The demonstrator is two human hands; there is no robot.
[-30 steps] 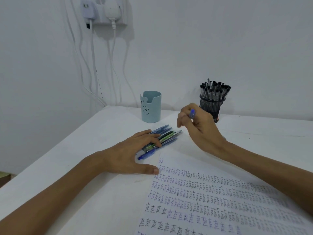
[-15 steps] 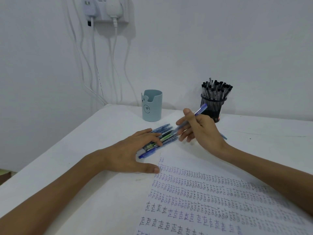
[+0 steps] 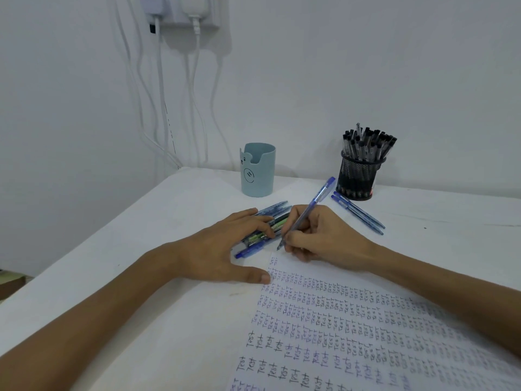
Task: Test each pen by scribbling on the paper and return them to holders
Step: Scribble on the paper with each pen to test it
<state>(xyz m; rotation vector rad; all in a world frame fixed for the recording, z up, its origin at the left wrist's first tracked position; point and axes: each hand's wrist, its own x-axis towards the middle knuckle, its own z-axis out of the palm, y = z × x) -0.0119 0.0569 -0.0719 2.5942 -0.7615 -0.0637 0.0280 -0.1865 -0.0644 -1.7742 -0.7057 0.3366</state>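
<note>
My right hand (image 3: 321, 235) grips a blue pen (image 3: 315, 201) in a writing hold, its tip down at the top left corner of the paper (image 3: 352, 334), which is covered in rows of the word "Test". My left hand (image 3: 222, 249) lies flat on the table, fingers resting on a bundle of several blue and green pens (image 3: 270, 221), thumb at the paper's edge. A pale blue holder (image 3: 258, 170) stands behind the bundle. A black mesh holder (image 3: 359, 176) at the back right is full of black-capped pens.
Two blue pens (image 3: 358, 213) lie loose on the white table (image 3: 141, 249) in front of the mesh holder. White cables (image 3: 160, 94) hang from wall plugs down to the table's back left corner. The table's left edge runs diagonally.
My right hand turned the blue pen from a raised hold into a writing grip and lowered its tip to the paper's top corner. My left hand stayed on the pen bundle.
</note>
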